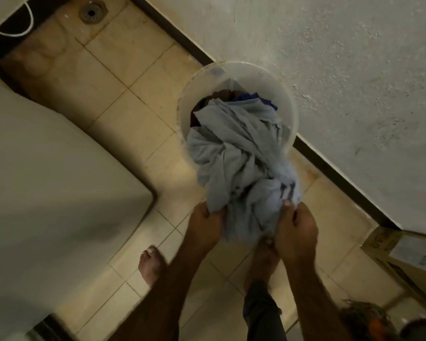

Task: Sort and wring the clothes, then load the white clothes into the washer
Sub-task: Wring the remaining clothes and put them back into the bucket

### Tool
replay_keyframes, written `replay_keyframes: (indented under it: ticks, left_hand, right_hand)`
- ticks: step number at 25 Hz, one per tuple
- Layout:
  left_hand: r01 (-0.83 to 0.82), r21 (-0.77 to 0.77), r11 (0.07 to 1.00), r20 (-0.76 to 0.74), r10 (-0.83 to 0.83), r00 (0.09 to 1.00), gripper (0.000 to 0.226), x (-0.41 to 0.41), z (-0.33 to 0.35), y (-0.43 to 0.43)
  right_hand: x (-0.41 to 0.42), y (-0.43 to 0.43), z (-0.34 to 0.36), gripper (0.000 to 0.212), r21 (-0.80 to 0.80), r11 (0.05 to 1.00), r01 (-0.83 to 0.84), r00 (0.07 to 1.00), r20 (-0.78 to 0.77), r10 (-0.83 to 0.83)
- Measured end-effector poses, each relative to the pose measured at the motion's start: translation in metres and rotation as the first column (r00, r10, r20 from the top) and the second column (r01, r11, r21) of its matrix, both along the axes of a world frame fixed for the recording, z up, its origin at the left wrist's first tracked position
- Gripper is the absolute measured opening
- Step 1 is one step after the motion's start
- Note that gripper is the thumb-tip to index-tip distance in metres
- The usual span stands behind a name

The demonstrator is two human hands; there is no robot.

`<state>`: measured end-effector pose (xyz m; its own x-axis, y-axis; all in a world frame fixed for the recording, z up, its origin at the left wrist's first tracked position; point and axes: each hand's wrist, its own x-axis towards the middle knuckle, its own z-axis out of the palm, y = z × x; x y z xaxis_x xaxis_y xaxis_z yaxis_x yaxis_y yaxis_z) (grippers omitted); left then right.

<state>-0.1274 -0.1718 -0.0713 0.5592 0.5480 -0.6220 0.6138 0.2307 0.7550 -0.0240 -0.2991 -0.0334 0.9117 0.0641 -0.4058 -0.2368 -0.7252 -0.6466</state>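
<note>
A pale grey-white garment hangs bunched and creased between my hands, its upper part still resting in a round white bucket that stands on the floor against the wall. My left hand clutches its lower left edge. My right hand grips the lower right part. Dark blue and brown clothes show deeper inside the bucket. The white washer fills the left side, and only its top and corner show.
Beige floor tiles run between washer and wall. A floor drain lies at the top left. A cardboard box stands at the right by the rough wall. My bare feet stand below the bucket.
</note>
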Motion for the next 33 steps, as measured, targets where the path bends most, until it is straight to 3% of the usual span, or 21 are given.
replay_keyframes:
  ticks: [3, 7, 10, 12, 15, 17, 19, 21, 23, 25, 26, 28, 30, 33]
  left_hand:
    - [-0.025, -0.112, 0.993, 0.098, 0.036, 0.995, 0.021, 0.001, 0.010, -0.006]
    - [0.134, -0.078, 0.988, 0.294, -0.106, 0.950, 0.050, 0.007, 0.024, -0.010]
    - [0.146, 0.008, 0.989, 0.230, -0.144, 0.963, 0.052, 0.016, 0.035, -0.011]
    - [0.064, 0.102, 0.993, 0.187, -0.082, 0.979, 0.048, 0.026, 0.046, -0.008]
    - [-0.104, 0.067, 0.992, 0.148, 0.093, 0.985, 0.049, 0.048, 0.064, 0.006]
    - [-0.246, -0.068, 0.967, 0.147, 0.254, 0.956, 0.045, 0.071, 0.075, 0.023]
    - [-0.344, -0.171, 0.923, 0.100, 0.363, 0.926, 0.040, 0.093, 0.072, 0.042]
    - [-0.398, -0.295, 0.869, 0.003, 0.418, 0.908, 0.048, 0.113, 0.055, 0.060]
    - [-0.381, -0.347, 0.857, -0.009, 0.403, 0.915, 0.069, 0.124, 0.037, 0.067]
    - [-0.334, -0.229, 0.915, 0.037, 0.351, 0.936, 0.088, 0.125, 0.025, 0.066]
    - [-0.296, -0.148, 0.944, 0.076, 0.309, 0.948, 0.086, 0.121, 0.028, 0.064]
    - [-0.126, -0.049, 0.991, 0.096, 0.130, 0.987, 0.073, 0.100, 0.032, 0.056]
    - [0.080, -0.020, 0.997, 0.024, -0.080, 0.997, 0.084, 0.071, 0.030, 0.042]
    - [0.113, 0.002, 0.994, -0.052, -0.113, 0.992, 0.091, 0.053, 0.023, 0.034]
  right_hand:
    - [0.003, 0.006, 0.004, 0.029, 0.126, 0.992, 0.021, 0.996, -0.085, -0.010]
    - [0.009, 0.031, 0.026, 0.031, 0.376, 0.902, 0.214, 0.924, -0.377, -0.063]
    - [0.029, 0.036, 0.035, 0.029, 0.457, 0.819, 0.346, 0.826, -0.563, -0.035]
    - [0.035, 0.035, 0.036, 0.032, 0.458, 0.797, 0.393, 0.840, -0.532, -0.108]
    - [0.028, 0.027, 0.017, 0.058, 0.324, 0.904, 0.279, 0.949, -0.235, -0.209]
    - [0.013, 0.018, 0.004, 0.082, 0.299, 0.943, 0.144, 0.933, -0.360, -0.028]
    - [-0.001, 0.008, -0.004, 0.103, 0.353, 0.935, -0.042, 0.844, -0.487, 0.222]
    - [-0.007, 0.011, -0.008, 0.083, 0.497, 0.862, -0.102, 0.840, -0.421, 0.343]
    - [-0.004, 0.018, -0.014, 0.064, 0.507, 0.854, -0.115, 0.895, -0.319, 0.310]
    - [0.006, 0.026, -0.017, 0.040, 0.399, 0.909, -0.123, 0.949, -0.220, 0.225]
    - [0.014, 0.030, -0.014, 0.031, 0.405, 0.910, -0.083, 0.961, -0.210, 0.181]
    - [0.032, 0.044, -0.007, 0.021, 0.486, 0.873, 0.026, 0.952, -0.280, 0.127]
    - [0.050, 0.064, -0.008, 0.020, 0.513, 0.841, 0.173, 0.907, -0.416, 0.067]
    - [0.062, 0.092, -0.015, 0.045, 0.464, 0.826, 0.322, 0.792, -0.609, 0.033]
